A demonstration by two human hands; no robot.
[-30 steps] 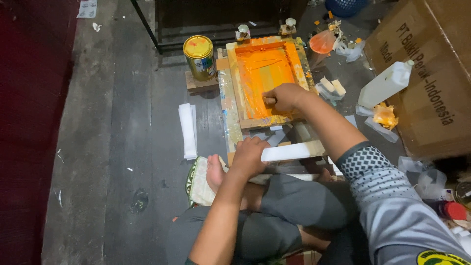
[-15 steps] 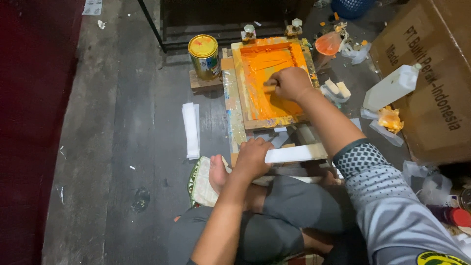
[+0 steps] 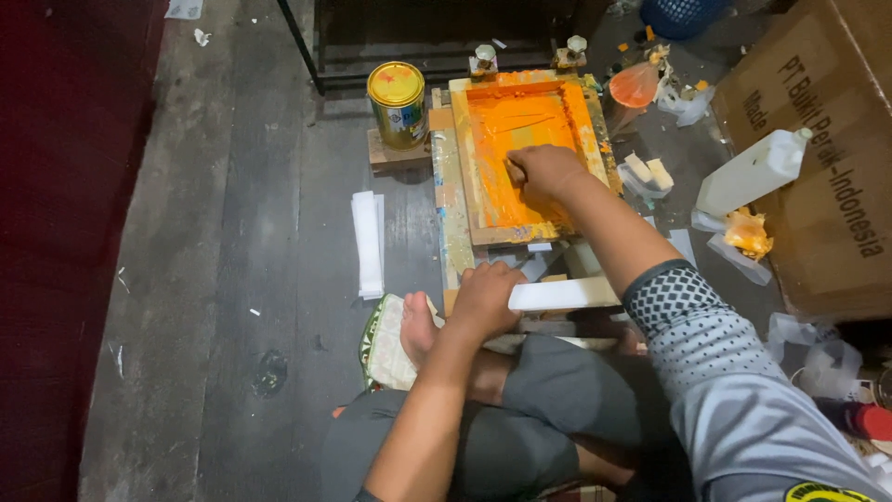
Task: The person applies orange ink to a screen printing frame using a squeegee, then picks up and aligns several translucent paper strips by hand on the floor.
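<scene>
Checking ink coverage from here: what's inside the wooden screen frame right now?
The wooden screen frame holds a spread of orange ink across the mesh. The right hand rests inside it, closed on a tool that it mostly hides. The mesh under that hand cannot be seen.

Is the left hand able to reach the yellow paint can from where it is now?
Probably yes. The left hand rests on the near end of the wooden frame, and the yellow paint can stands beyond it on the left, with only bare floor and the frame's edge between. The arm must stretch forward.
</scene>
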